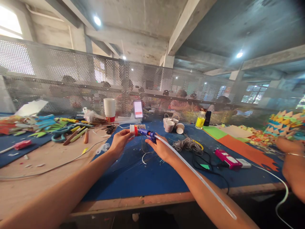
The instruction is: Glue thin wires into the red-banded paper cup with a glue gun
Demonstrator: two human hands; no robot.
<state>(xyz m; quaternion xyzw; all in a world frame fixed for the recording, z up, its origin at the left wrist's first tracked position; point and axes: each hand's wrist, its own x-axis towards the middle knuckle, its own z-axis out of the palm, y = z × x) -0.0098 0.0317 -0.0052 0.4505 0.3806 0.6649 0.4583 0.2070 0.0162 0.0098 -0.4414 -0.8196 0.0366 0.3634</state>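
Note:
My left hand [120,141] is closed around a small paper cup [133,129], white with a red band, tipped on its side. Grey-brown cord seems to wrap part of the cup near the nozzle. In my right hand [160,148] is a blue glue gun [148,133], its tip pointing left at the cup and touching or almost touching it. A long translucent glue stick [197,178] sticks out of the gun's back and runs over my right forearm. Both hands are above the blue table mat [143,178].
Several cord-covered cups [169,125] stand behind my right hand, near a bundle of cord [188,144]. A paper cup stack [109,108], scissors [62,133] and foam scraps lie left. Rightward are a yellow-labelled bottle [200,120], a pink device [228,159] and another person's hand [289,146].

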